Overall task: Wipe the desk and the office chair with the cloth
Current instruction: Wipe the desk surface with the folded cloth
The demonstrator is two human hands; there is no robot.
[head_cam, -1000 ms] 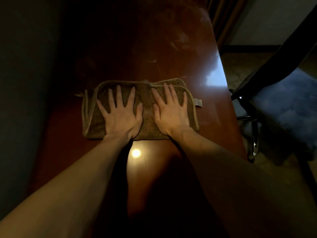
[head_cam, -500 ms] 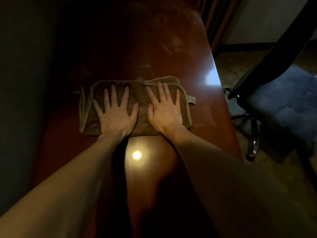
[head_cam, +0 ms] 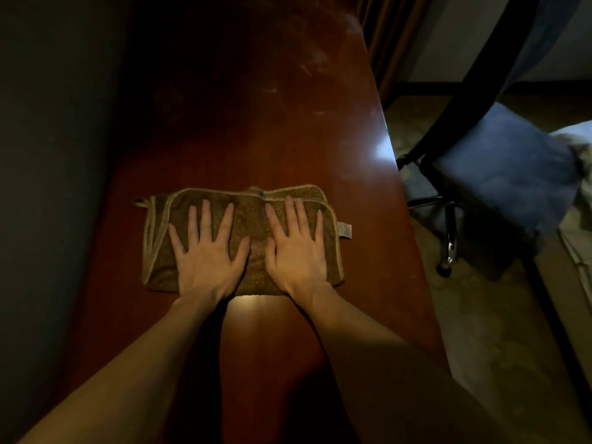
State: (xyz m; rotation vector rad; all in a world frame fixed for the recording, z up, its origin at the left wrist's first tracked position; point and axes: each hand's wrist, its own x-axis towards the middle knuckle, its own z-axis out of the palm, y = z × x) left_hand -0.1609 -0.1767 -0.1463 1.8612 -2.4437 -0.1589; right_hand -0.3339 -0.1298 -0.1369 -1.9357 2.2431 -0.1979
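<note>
The cloth [head_cam: 253, 219], folded into a flat oblong, lies on the table [head_cam: 256, 123] at mid-width, directly under the hands. Its long axis runs left to right, square across the table's own long axis, which runs away from the person. The left hand [head_cam: 208, 254] presses on the left half and the right hand [head_cam: 296, 251] on the right half. Both lie palm down with fingers straight and spread, pointing away from the person. Neither hand grips the fabric. The hands sit side by side, thumbs near each other but apart. A hanging loop [head_cam: 139, 202] projects from the cloth's left end and a label [head_cam: 345, 230] from its right end. Pale streaks [head_cam: 307, 70] show on the far part of the table, straight ahead of the fingertips, so the next stroke is probably a forward push. The office chair [head_cam: 499, 181] stands off the table's right edge, nearer the right hand and apart from the cloth. Count: one cloth, two hands, one table, one office chair.
</note>
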